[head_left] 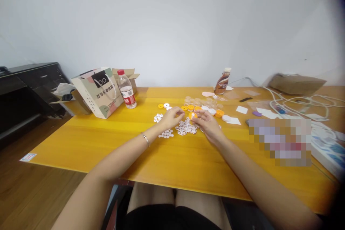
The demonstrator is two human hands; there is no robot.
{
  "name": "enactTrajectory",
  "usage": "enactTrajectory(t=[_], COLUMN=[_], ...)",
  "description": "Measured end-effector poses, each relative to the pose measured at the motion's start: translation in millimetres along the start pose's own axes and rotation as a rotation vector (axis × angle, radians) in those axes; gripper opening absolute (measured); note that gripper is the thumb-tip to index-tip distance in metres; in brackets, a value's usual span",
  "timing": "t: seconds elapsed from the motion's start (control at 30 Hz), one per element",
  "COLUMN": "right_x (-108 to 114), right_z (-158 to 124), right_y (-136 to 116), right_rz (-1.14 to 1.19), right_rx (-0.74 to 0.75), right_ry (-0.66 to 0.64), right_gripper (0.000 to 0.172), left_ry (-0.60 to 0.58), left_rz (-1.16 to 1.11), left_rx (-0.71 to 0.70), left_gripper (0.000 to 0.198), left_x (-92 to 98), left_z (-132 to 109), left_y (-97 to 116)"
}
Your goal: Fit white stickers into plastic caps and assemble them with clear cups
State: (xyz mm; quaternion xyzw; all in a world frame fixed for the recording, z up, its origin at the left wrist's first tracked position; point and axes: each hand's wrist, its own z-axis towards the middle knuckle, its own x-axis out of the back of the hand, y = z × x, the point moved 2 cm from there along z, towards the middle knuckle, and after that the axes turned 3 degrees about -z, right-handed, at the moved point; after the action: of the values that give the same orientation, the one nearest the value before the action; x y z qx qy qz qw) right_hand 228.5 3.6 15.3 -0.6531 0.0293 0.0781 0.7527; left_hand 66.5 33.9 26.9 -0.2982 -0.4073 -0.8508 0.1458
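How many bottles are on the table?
2: a water bottle beside the paper bag, and a brown bottle beyond the right hand, toward the back. Others may be hidden.

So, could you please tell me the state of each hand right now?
Left hand: drawn nearly closed; whether it pinches anything small cannot be told.
Right hand: closed, holding an orange disc-shaped part.
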Motion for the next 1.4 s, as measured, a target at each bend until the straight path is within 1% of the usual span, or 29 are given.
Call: enactTrajectory(t=[0.07, 0.13, 0.23, 0.3, 0.4, 0.53, 0.6, 0.67, 0.8, 0.9, 1.0, 1.1, 1.17, 1.23, 1.3, 1.4], right_x=[12, 24, 39, 45, 46, 43, 41, 39, 31, 25, 19, 9, 0, -10, -18, -24], right_z=[7, 13, 19, 21, 22, 22, 22, 21, 17, 12, 8, 2, -3, -8, -14, -19], right_y=[-4, -9, -14, -16, -16, -13, -11, -9, -8, -9, -7, -3, 1, 4, 6, 7], right_rz=[0.037, 0.052, 0.068, 0.084, 0.097, 0.065, 0.04, 0.027, 0.002, -0.026, -0.048, -0.086, -0.117, -0.136, -0.144, -0.156], right_rx=[0.034, 0.088, 0.146, 0.155, 0.157, 0.167, 0.172, 0.177, 0.165, 0.153, 0.132, 0.105, 0.083, 0.056, 0.036, 0.039], right_ry=[0.093, 0.182, 0.266, 0.291, 0.307, 0.287, 0.269, 0.256, 0.213, 0.179, 0.156, 0.091, 0.026, -0.034, -0.082, -0.111], right_gripper=[0.033, 0.034, 0.033, 0.033, 0.035, 0.04, 0.04, 0.041, 0.043, 0.041, 0.04, 0.038, 0.038, 0.038, 0.037, 0.034], left_ry=[-0.077, -0.128, -0.156, -0.171, -0.185, -0.174, -0.169, -0.153, -0.086, -0.03, 0.004, -0.011, -0.044, -0.05, -0.058, -0.098], left_rz=[0.108, 0.195, 0.28, 0.324, 0.352, 0.341, 0.331, 0.277, 0.066, -0.252, -0.501, -0.683, -0.846, -0.954, -0.984, -0.934], left_rx=[-0.1, -0.14, -0.192, -0.196, -0.162, -0.139, -0.135, -0.135, -0.12, 0.01, 0.171, 0.276, 0.318, 0.342, 0.334, 0.275], left_gripper=[0.016, 0.017, 0.02, 0.021, 0.021, 0.019, 0.017, 0.013, 0.007, 0.01, 0.016, 0.016, 0.017, 0.019, 0.025, 0.038], left_x=[-15.3, -33.0, -58.0, -71.3, -85.3, -93.1, -91.0, -83.6, -55.6, -30.5, -8.4, 7.6, 13.7, 17.0, 17.9, 17.6], left_z=[20, 41, 68, 82, 94, 100, 100, 95, 75, 52, 26, 1, -14, -27, -36, -42], left_y=[3, 6, 10, 10, 6, 2, 1, 1, 0, -6, -11, -11, -9, -6, -4, -3])
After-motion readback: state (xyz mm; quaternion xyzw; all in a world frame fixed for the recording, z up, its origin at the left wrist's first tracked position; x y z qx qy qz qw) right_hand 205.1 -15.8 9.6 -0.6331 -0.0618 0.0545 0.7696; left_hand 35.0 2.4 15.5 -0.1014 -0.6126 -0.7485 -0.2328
